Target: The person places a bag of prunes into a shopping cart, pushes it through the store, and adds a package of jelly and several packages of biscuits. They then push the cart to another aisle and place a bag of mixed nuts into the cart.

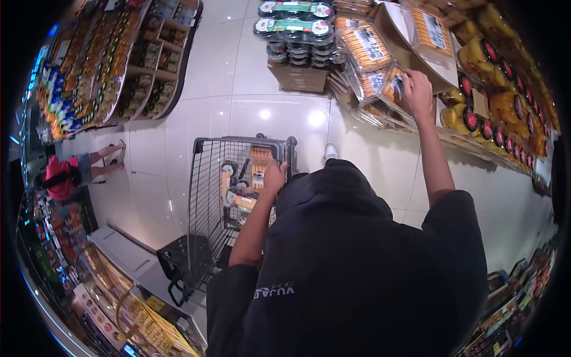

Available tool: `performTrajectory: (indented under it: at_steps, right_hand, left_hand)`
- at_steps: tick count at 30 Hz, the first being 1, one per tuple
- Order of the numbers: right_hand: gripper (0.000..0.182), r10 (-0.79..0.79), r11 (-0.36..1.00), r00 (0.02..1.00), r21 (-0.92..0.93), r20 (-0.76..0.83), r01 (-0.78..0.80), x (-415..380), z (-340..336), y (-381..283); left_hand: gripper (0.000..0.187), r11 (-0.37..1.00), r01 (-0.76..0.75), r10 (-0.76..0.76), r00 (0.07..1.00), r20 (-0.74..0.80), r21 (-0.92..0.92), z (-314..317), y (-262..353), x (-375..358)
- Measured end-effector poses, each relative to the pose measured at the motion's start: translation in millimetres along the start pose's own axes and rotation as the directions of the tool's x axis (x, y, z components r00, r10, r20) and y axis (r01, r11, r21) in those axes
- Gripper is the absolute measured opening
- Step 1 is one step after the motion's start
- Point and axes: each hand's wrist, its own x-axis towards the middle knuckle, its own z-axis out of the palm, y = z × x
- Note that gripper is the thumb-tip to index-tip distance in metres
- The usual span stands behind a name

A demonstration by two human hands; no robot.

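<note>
My left hand is closed round the near rim of a wire shopping cart. Inside the cart lie a clear pack of orange-brown biscuits and several other packs with dark and orange contents. On the other side, my right hand reaches to the display, its fingers curled at the edge of a clear biscuit pack with a white label. How firmly they grip it is hard to see. Another biscuit pack lies just beyond, on top of the pile.
Black-lidded plastic packs are stacked on a cardboard box. Jars with yellow contents line the right shelf. A curved shelf unit stands at upper left. A person in a pink top is at far left.
</note>
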Motion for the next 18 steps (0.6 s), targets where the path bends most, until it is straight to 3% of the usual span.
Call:
performTrajectory:
  at_steps: [2, 5, 6, 8, 10, 11, 12, 13, 14, 15, 16, 17, 18]
  right_hand:
    - [0.014, -0.072, 0.976, 0.997, 0.203, -0.016, 0.074, -25.8, -2.7, -42.9]
    - [0.010, -0.069, 0.924, 0.993, 0.381, 0.094, 0.028, -81.2, 16.2, -101.1]
    - [0.010, -0.082, 0.901, 0.987, 0.433, 0.135, 0.015, -100.8, 24.0, -118.9]
    - [0.010, -0.087, 0.861, 0.914, 0.491, 0.397, -0.132, -135.1, 28.7, -149.4]
    - [0.012, -0.108, 0.839, 0.861, 0.510, 0.498, -0.190, -163.3, 26.7, -167.2]
    - [0.012, -0.100, 0.842, 0.861, 0.503, 0.498, -0.193, -171.1, 22.3, -170.9]
    - [0.014, -0.098, 0.864, 0.805, 0.451, 0.586, -0.224, -178.4, 16.4, -167.8]
    - [0.015, -0.088, 0.886, 0.739, 0.392, 0.668, -0.249, -185.1, 10.3, -164.1]
    - [0.015, -0.074, 0.893, 0.738, 0.375, 0.671, -0.251, -191.3, 3.9, -159.8]
    - [0.016, 0.060, 0.908, 0.696, 0.251, 0.715, -0.337, -196.7, -3.2, -153.7]
    - [0.017, 0.194, 0.903, 0.644, 0.123, 0.740, -0.412, -201.2, -10.0, -147.8]
    - [0.017, 0.229, 0.897, 0.640, 0.095, 0.733, -0.431, -206.3, -16.0, -142.0]
    - [0.018, 0.264, 0.891, 0.634, 0.069, 0.727, -0.450, -213.1, -21.8, -138.4]
  left_hand:
    - [0.046, 1.000, 0.018, -0.019, 0.999, -0.029, -0.022, 0.4, 0.7, 5.3]
    - [0.047, 0.997, 0.037, -0.040, 0.998, -0.038, -0.065, -11.0, 8.2, 11.9]
    - [0.048, 0.997, -0.031, 0.029, 0.999, -0.030, -0.069, -15.1, 7.2, 13.8]
    - [0.048, 0.992, -0.102, 0.100, 0.995, -0.024, -0.078, -17.4, -4.7, 17.1]
    - [0.047, 0.869, -0.207, 0.167, 0.978, -0.126, -0.450, -14.8, -28.7, 19.3]
    - [0.046, 0.685, 0.250, -0.074, 0.958, 0.276, -0.684, -29.6, -39.0, 23.1]
    - [0.046, 0.688, 0.248, -0.063, 0.957, 0.284, -0.682, -33.4, -59.0, 26.0]
    - [0.050, 0.754, 0.230, -0.168, 0.973, 0.158, -0.615, -34.2, -78.6, 25.3]
    - [0.055, 0.807, 0.226, -0.258, 0.966, 0.019, -0.546, -30.4, -97.5, 27.9]
    - [0.055, 0.799, 0.228, -0.252, 0.967, 0.035, -0.556, -25.3, -114.2, 33.6]
    - [0.062, 0.867, 0.251, -0.322, 0.942, -0.099, -0.430, -19.2, -129.9, 40.1]
    - [0.069, 0.909, 0.292, -0.367, 0.899, -0.240, -0.297, -13.5, -142.9, 46.2]
    - [0.069, 0.904, 0.293, -0.370, 0.902, -0.224, -0.311, -11.1, -152.6, 53.2]
